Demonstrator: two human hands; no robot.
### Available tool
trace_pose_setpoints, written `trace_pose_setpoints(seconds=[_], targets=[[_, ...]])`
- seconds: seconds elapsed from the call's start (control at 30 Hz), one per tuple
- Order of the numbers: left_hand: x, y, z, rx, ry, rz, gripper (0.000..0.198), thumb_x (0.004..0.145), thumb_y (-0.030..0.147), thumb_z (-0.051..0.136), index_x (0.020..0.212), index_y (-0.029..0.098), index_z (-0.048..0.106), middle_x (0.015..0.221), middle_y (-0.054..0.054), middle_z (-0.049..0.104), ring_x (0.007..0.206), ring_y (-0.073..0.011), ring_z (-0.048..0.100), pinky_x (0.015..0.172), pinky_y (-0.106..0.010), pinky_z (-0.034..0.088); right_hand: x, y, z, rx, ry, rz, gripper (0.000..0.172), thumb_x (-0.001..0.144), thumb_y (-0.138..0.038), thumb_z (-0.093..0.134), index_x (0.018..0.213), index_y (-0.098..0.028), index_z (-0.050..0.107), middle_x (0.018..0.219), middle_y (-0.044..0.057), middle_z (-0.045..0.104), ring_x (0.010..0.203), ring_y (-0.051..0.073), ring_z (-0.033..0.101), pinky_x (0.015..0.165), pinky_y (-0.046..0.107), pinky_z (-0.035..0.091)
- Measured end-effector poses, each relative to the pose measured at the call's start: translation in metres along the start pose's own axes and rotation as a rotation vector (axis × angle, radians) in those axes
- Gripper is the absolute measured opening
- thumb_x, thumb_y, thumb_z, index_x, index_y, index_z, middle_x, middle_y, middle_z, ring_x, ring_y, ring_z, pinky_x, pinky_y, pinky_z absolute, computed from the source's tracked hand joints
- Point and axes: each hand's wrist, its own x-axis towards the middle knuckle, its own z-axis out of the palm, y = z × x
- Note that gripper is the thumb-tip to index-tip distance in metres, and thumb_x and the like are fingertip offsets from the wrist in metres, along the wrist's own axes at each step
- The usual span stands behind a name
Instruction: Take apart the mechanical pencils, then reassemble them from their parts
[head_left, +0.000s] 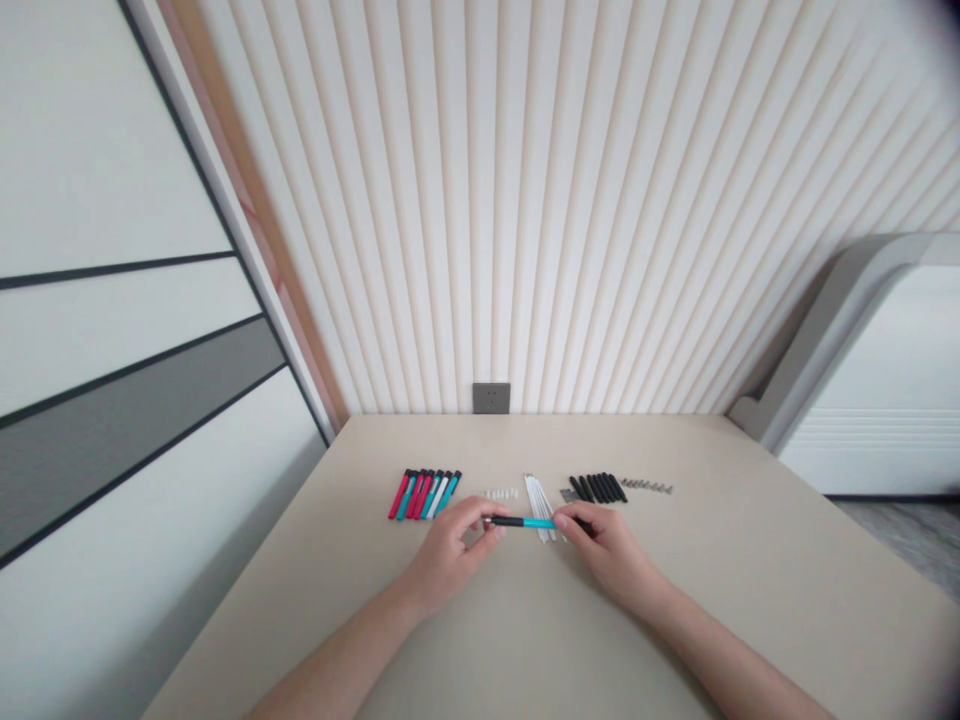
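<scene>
Between my two hands a ballpoint pen (529, 522) lies level, with a black grip section, a turquoise barrel and a pale tip at its left end. My left hand (455, 545) pinches it near the tip with thumb and fingers. At the other end, the fingers of my right hand (604, 545) are closed round the turquoise barrel and hide most of that end. Just behind the pen, white refills (535, 495) lie fanned on the table. A row of small white parts (500, 493) sits behind my left fingers.
On the beige table (480, 630), several red, turquoise and white pen barrels (424, 494) lie at left. Black grip sections (598, 488) and small metallic pieces (646, 486), perhaps springs or tips, form rows at right. A ribbed wall with a dark socket (491, 398) borders the back.
</scene>
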Motion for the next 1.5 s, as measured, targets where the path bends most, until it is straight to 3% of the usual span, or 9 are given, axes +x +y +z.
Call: trace_pose_setpoints(seconds=[0.1, 0.23, 0.3, 0.47, 0.63, 0.8, 0.93, 1.1, 1.5], targets=[[0.001, -0.003, 0.002, -0.062, 0.018, -0.104, 0.024, 0.089, 0.033, 0.059, 0.106, 0.019, 0.066, 0.086, -0.003, 0.069, 0.077, -0.0163, 0.059, 0.072, -0.026, 0.046, 0.0, 0.0, 0.0, -0.022, 0.047, -0.071, 0.033, 0.093, -0.045, 0.05, 0.089, -0.019, 0.07, 0.076, 0.004, 0.062, 0.067, 0.016, 0.052, 0.058, 0.026, 0.038], [0.002, -0.004, 0.006, -0.114, -0.081, -0.211, 0.036, 0.095, 0.041, 0.047, 0.079, 0.015, 0.067, 0.067, 0.0, 0.064, 0.059, -0.0126, 0.052, 0.055, -0.022, 0.038, -0.003, -0.002, 0.0, -0.036, 0.111, -0.144, 0.029, 0.093, -0.042, 0.051, 0.092, -0.021, 0.07, 0.077, 0.005, 0.062, 0.07, 0.018, 0.054, 0.06, 0.027, 0.04], [0.003, -0.004, 0.007, -0.124, -0.087, -0.218, 0.035, 0.094, 0.041, 0.049, 0.075, 0.015, 0.065, 0.066, 0.0, 0.062, 0.059, -0.0124, 0.052, 0.055, -0.021, 0.037, -0.003, -0.003, 0.0, -0.025, 0.117, -0.17, 0.029, 0.093, -0.041, 0.051, 0.094, -0.02, 0.07, 0.079, 0.006, 0.062, 0.071, 0.018, 0.055, 0.06, 0.028, 0.041], [0.002, -0.002, 0.005, 0.004, 0.055, -0.071, 0.014, 0.087, 0.031, 0.062, 0.085, 0.018, 0.067, 0.079, -0.002, 0.065, 0.075, -0.0164, 0.058, 0.07, -0.026, 0.045, -0.004, -0.004, 0.002, -0.016, 0.036, -0.039, 0.035, 0.093, -0.045, 0.048, 0.086, -0.018, 0.07, 0.072, 0.003, 0.062, 0.064, 0.016, 0.053, 0.057, 0.027, 0.039], [0.001, -0.003, 0.002, 0.063, 0.078, 0.111, 0.009, 0.089, 0.026, 0.061, 0.087, 0.019, 0.065, 0.084, -0.004, 0.066, 0.082, -0.018, 0.061, 0.077, -0.029, 0.047, -0.004, -0.005, 0.005, 0.108, -0.023, 0.056, 0.04, 0.09, -0.052, 0.05, 0.083, -0.017, 0.068, 0.067, 0.001, 0.058, 0.06, 0.014, 0.047, 0.054, 0.025, 0.036], [0.001, -0.004, 0.003, 0.102, 0.112, 0.076, 0.005, 0.087, 0.024, 0.063, 0.086, 0.02, 0.063, 0.084, -0.002, 0.065, 0.081, -0.0173, 0.06, 0.076, -0.028, 0.048, -0.005, -0.005, 0.004, 0.573, -0.029, 0.157, 0.042, 0.082, -0.053, 0.064, 0.107, -0.019, 0.067, 0.06, -0.003, 0.048, 0.052, 0.011, 0.04, 0.05, 0.024, 0.032], [0.0, -0.005, 0.005, 0.114, 0.152, 0.062, 0.005, 0.087, 0.024, 0.063, 0.089, 0.02, 0.062, 0.085, -0.003, 0.064, 0.08, -0.0175, 0.059, 0.075, -0.028, 0.048, -0.006, -0.008, 0.002, 0.822, -0.054, 0.14, 0.04, 0.085, -0.05, 0.061, 0.112, -0.022, 0.067, 0.075, 0.002, 0.057, 0.059, 0.013, 0.047, 0.058, 0.027, 0.037], [0.0, -0.005, 0.005, 0.108, 0.154, 0.076, 0.004, 0.087, 0.023, 0.063, 0.089, 0.019, 0.063, 0.085, -0.003, 0.064, 0.081, -0.0174, 0.06, 0.075, -0.028, 0.047, -0.006, -0.014, 0.0, 0.948, -0.092, 0.162, 0.047, 0.09, -0.055, 0.048, 0.116, -0.021, 0.067, 0.082, 0.007, 0.061, 0.058, 0.014, 0.048, 0.057, 0.029, 0.039], [0.001, -0.009, 0.003, 0.126, 0.152, 0.157, 0.004, 0.088, 0.02, 0.062, 0.091, 0.019, 0.063, 0.088, -0.004, 0.066, 0.085, -0.0184, 0.061, 0.077, -0.029, 0.048, -0.009, -0.009, -0.004, 1.113, -0.219, 0.178, 0.031, 0.088, -0.041, 0.063, 0.107, -0.019, 0.07, 0.083, 0.005, 0.063, 0.061, 0.01, 0.049, 0.061, 0.025, 0.036]])
